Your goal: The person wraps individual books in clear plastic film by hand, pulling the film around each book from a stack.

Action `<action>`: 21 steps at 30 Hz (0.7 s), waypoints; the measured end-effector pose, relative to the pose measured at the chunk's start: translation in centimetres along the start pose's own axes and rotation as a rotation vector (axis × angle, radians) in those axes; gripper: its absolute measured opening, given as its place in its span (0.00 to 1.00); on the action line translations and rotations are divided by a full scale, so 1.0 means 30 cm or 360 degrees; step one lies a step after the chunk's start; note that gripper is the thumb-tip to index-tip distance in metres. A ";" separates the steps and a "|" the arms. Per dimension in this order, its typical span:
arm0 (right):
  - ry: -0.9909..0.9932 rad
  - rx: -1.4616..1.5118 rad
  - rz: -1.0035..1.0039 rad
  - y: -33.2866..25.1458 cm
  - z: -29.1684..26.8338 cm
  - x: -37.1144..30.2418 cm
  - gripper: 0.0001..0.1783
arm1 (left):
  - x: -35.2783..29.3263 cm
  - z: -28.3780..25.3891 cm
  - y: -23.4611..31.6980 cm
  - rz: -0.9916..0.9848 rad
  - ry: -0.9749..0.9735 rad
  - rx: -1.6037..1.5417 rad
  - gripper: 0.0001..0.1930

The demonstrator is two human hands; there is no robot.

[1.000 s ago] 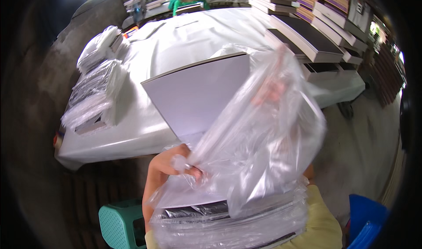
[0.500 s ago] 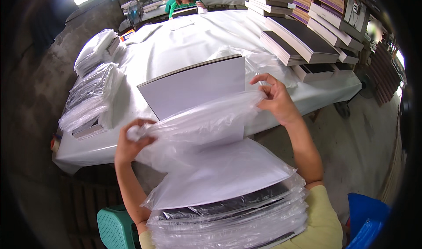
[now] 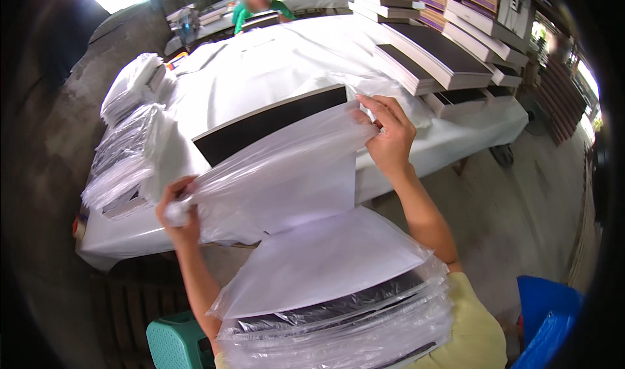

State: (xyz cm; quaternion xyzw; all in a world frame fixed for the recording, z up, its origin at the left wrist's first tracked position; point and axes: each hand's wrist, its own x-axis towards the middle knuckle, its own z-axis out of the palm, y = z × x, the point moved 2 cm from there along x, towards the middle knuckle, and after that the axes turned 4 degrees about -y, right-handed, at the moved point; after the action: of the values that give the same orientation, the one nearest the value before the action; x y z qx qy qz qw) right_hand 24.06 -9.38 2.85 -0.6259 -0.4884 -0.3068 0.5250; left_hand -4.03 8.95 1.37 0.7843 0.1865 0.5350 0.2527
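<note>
My left hand point(image 3: 179, 209) grips the left end of a clear plastic bag point(image 3: 280, 151), fingers curled round the bunched film. At the bag's other end, my right hand point(image 3: 390, 134) pinches the film between thumb and fingers. The bag stretches across a flat board point(image 3: 273, 123) leaning at the table's near edge; its black far strip with a pale rim shows above the film. White shows through the plastic on the lower part. Against my body rests a stack of plastic-wrapped boards point(image 3: 345, 323), with a white sheet-like top piece point(image 3: 325, 258) in film.
Plastic-wrapped packs point(image 3: 124, 154) are piled at the left of the white-covered table point(image 3: 228, 76). Stacks of dark-topped boards point(image 3: 443, 53) stand at the right. A green stool point(image 3: 174, 343) is at lower left, blue material point(image 3: 550, 310) at lower right. Another person point(image 3: 260, 11) sits beyond the table.
Both hands have drawn the bag's edge wider and tauter across the board. Above the film, a black strip now shows where a white face showed before. The view has shifted slightly.
</note>
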 end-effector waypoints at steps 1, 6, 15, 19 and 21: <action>0.0017 0.0104 0.0020 -0.012 -0.004 -0.005 0.26 | -0.017 -0.043 -0.017 -0.0359 -0.0087 -0.0366 0.13; -0.0538 0.0785 0.0584 -0.025 -0.091 0.013 0.17 | -0.018 -0.028 -0.040 -0.1180 -0.0394 -0.1153 0.15; -0.1081 0.2212 0.2015 0.192 -0.066 -0.305 0.26 | -0.278 0.109 -0.406 -0.1381 -0.1231 -0.1479 0.17; -0.1100 0.1722 0.2313 0.388 0.013 -0.683 0.16 | -0.487 0.181 -0.472 -0.1430 -0.1087 -0.1673 0.16; -0.0981 0.1700 0.2265 0.537 0.062 -0.914 0.14 | -0.554 0.246 -0.466 -0.1575 -0.1010 -0.1500 0.16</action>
State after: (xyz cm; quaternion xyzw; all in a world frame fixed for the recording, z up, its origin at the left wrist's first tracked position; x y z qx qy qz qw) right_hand 29.69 -15.06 -27.97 -0.5072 -0.1847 0.5297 0.6543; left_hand -3.40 9.36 -21.54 0.5344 0.1867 0.1305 0.8140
